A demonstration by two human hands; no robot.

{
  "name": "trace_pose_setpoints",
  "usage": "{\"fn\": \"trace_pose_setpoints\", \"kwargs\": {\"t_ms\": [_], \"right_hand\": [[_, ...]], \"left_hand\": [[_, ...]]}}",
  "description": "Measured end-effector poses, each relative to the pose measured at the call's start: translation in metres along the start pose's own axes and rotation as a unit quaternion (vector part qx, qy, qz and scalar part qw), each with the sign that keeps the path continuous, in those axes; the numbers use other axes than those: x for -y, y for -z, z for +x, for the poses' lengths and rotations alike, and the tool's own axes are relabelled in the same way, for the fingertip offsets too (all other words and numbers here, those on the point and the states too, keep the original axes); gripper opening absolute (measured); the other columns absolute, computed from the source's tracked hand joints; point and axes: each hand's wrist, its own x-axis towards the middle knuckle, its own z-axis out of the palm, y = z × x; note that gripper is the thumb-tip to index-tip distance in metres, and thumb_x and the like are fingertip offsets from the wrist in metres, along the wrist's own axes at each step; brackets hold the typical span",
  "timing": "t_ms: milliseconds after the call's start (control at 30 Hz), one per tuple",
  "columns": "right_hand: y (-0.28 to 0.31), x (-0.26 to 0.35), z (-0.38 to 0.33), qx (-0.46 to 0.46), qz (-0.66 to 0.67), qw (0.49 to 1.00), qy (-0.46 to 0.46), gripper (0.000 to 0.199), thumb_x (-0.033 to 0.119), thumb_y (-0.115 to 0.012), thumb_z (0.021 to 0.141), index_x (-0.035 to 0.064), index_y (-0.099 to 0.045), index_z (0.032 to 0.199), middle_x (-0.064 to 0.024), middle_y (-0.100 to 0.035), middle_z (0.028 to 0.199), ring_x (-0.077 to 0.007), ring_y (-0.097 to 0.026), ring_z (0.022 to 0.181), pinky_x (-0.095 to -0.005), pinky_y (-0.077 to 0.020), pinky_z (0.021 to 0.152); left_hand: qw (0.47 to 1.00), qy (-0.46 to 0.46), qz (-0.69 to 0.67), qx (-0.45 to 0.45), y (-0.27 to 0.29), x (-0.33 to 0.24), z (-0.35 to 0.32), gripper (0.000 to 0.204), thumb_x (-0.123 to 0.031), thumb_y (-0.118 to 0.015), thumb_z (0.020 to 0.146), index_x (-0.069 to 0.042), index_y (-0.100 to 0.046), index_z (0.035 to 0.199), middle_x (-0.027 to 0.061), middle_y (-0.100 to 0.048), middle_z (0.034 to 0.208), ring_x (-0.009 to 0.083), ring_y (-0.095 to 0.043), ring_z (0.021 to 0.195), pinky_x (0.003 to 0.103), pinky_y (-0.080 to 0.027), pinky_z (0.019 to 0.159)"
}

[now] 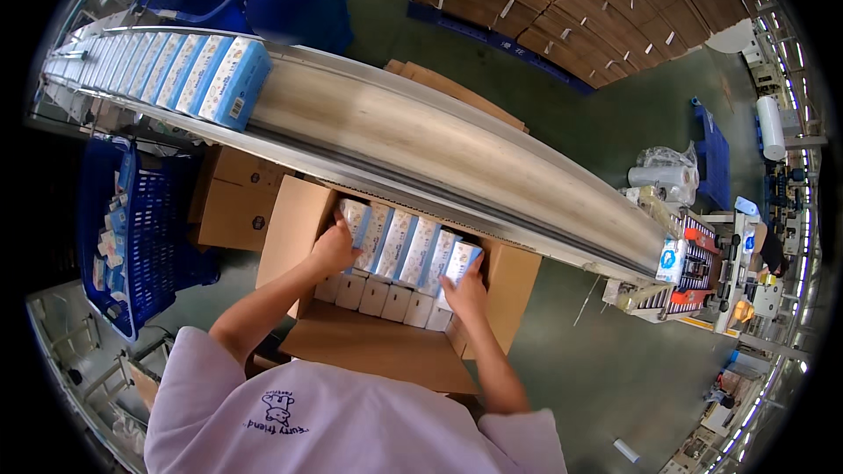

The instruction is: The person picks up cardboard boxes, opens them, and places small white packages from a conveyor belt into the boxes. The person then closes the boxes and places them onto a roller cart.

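1. Head view: the packs stand in a row inside the open carton, towards its far side. Six are countable in this upper row; below, on the carton's near side, about six white pack ends show, partly covered.
2. Your left hand clasps the row's left end in the carton, thumb on the near face. Your right hand grasps the rightmost pack, which seems slightly tilted, so the row is pinched between both hands.
3. Judging by this, you are seating one row in the carton. Your next move probably calls for even inward pressure, pushing the row down square, then letting go without dragging the right-end pack up.
4. Three of the carton's flaps plainly stand open: left, right and near.
5. Just beyond the carton runs one conveyor. Far left of the carton, it bears a line of upright packs, too crowded to count; far right, one single pack.
6. Left of the carton sit a brown box and, farther out, one blue basket. Beyond the conveyor, at least two more baskets show.
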Motion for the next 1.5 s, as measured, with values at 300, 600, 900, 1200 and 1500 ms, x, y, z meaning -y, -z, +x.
{"fn": "trace_pose_setpoints", "kwargs": {"t_ms": [300, 600, 900, 1200, 1500], "right_hand": [[-0.013, 0.013, 0.009, 0.004, -0.260, 0.933, 0.247, 0.126, 0.056, -0.083, 0.039, 0.0313, -0.016, 0.143, -0.0158, -0.012, 0.148, -0.0504, -0.021, 0.128, -0.0673, -0.0201, 0.097], [0.001, -0.001, 0.069, -0.020, -0.148, 0.957, 0.248, 0.077, 0.052, -0.075, 0.062, 0.0064, -0.050, 0.118, -0.0152, -0.056, 0.112, -0.0287, -0.057, 0.098, -0.0386, -0.0458, 0.080], [-0.041, -0.001, 0.085, -0.044, -0.157, 0.985, 0.049, 0.076, 0.063, -0.058, 0.072, -0.0053, -0.050, 0.104, -0.0243, -0.056, 0.097, -0.0360, -0.059, 0.088, -0.0407, -0.0503, 0.074], [-0.021, 0.008, 0.027, -0.037, -0.072, 0.975, 0.205, 0.036, 0.029, -0.071, 0.074, 0.0040, -0.060, 0.098, -0.0147, -0.061, 0.093, -0.0292, -0.059, 0.080, -0.0364, -0.0477, 0.071], [0.123, 0.154, 0.044, -0.134, 0.284, 0.853, 0.418, 0.011, 0.006, -0.055, 0.086, 0.0010, -0.060, 0.094, -0.0052, -0.058, 0.073, -0.0119, -0.052, 0.060, -0.0257, -0.0457, 0.059]], "left_hand": [[0.905, -0.283, 0.313, -0.051, 0.011, -0.044, -0.008, 0.116, -0.069, -0.073, 0.047, -0.018, -0.027, 0.140, 0.0210, -0.029, 0.141, 0.0416, -0.028, 0.128, 0.050, -0.034, 0.099], [0.962, -0.200, 0.144, 0.120, 0.010, -0.042, 0.069, 0.065, -0.059, -0.060, 0.074, -0.007, -0.057, 0.113, 0.0134, -0.053, 0.120, 0.0289, -0.051, 0.110, 0.041, -0.038, 0.094], [0.985, -0.048, 0.140, -0.090, -0.049, -0.026, 0.073, 0.080, -0.058, -0.071, 0.062, 0.003, -0.049, 0.109, 0.0164, -0.046, 0.110, 0.0325, -0.048, 0.104, 0.038, -0.049, 0.080], [0.906, -0.347, -0.218, 0.106, 0.094, -0.004, -0.024, 0.040, -0.028, -0.069, 0.079, -0.008, -0.058, 0.112, 0.0145, -0.060, 0.108, 0.0216, -0.060, 0.094, 0.032, -0.049, 0.079], [0.884, 0.081, 0.036, -0.458, 0.345, 0.139, 0.012, 0.084, -0.064, -0.064, 0.068, 0.000, -0.048, 0.119, 0.0182, -0.058, 0.107, 0.0327, -0.056, 0.101, 0.038, -0.045, 0.087]]}}
